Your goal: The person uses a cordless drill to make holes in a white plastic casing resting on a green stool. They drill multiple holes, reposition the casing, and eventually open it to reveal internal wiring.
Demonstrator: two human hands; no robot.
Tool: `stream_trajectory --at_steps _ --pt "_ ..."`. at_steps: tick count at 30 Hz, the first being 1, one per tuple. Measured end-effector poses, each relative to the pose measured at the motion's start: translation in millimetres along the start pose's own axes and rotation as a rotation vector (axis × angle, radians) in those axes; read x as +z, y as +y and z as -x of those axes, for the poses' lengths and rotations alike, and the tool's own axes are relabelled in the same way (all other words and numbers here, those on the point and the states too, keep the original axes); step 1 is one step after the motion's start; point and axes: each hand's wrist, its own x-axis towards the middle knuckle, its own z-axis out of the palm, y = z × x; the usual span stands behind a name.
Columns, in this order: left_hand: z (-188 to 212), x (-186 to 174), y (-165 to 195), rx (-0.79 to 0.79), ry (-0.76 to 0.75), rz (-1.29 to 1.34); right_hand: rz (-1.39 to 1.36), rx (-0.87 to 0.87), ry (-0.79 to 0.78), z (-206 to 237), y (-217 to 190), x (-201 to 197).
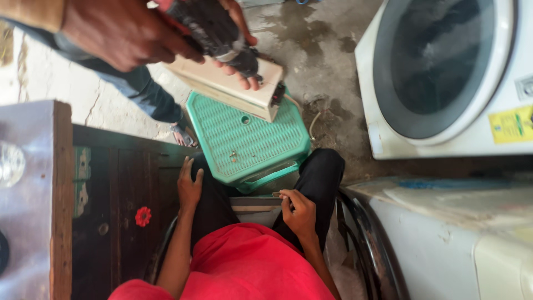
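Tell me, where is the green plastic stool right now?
In the head view, the green plastic stool stands centre, on the floor before the seated person's knees, under the cream appliance part.

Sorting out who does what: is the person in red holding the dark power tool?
No, the wearer's right hand grips the power tool over the cream box, while the person in red has both hands by their knees.

Stool [244,139]: we see mint green with a fine grid of holes, at centre.
Panel [222,83]: cream, upper centre.
Tool [214,30]: we make out black with a silver ring, top of the frame.
Shirt [250,266]: plain bright red, bottom centre.
Trousers [322,172]: black.
Jeans [144,91]: blue denim, upper left.
Cabinet [127,211]: dark brown wood, where we spot a small red flower.
Washer [444,72]: white, with a grey door ring, dark glass and a yellow label, upper right.
Floor [327,50]: grey with dark patches.
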Motion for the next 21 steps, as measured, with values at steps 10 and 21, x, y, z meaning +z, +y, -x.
stream_trajectory --at_steps 10,21 --pt "0.7 -2.2 5.9 -0.072 -0.01 0.039 0.074 -0.006 -0.044 -1.4 3.1 5.1" --pt "-2.7 -1.5 7.2 -0.101 -0.028 0.026 0.106 0.008 -0.054 -4.8 0.6 7.8"
